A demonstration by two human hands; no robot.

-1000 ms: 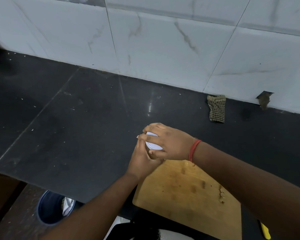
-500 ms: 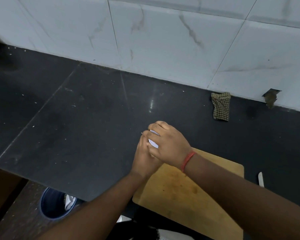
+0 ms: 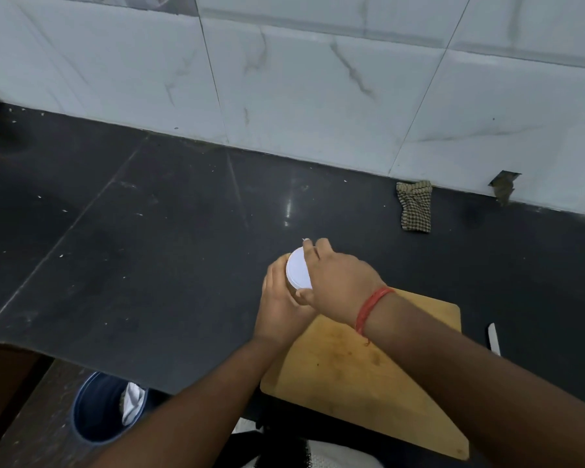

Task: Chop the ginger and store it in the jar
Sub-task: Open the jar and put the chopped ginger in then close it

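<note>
The small jar (image 3: 294, 293) sits between both hands, just past the far left corner of the bare wooden chopping board (image 3: 362, 373), over the black stone worktop (image 3: 149, 265). Its body is almost wholly hidden; only a sliver shows under the round white plastic lid (image 3: 297, 268). The left hand (image 3: 279, 305) wraps round the jar from the near side, fingers curled about its wall. The right hand (image 3: 338, 282) comes over the top, fingers and thumb clasped on the lid's rim.

Judging by how one hand encloses it, the jar is light and rigid. What it is made of cannot be told, so it deserves a steady grip low on the body rather than a squeeze. The smooth lid looks slippery and is best taken at its edge, as here, with the other hand bracing against the twist.

Counted: one jar, one lid, one board, no ginger visible on the board or worktop, so it is probably already inside. One white blade tip (image 3: 493, 337), likely a knife, lies to the right of the board. One checked cloth (image 3: 414, 207) lies by the tiled wall, and one dark blue bin (image 3: 95, 410) stands below the worktop edge.
</note>
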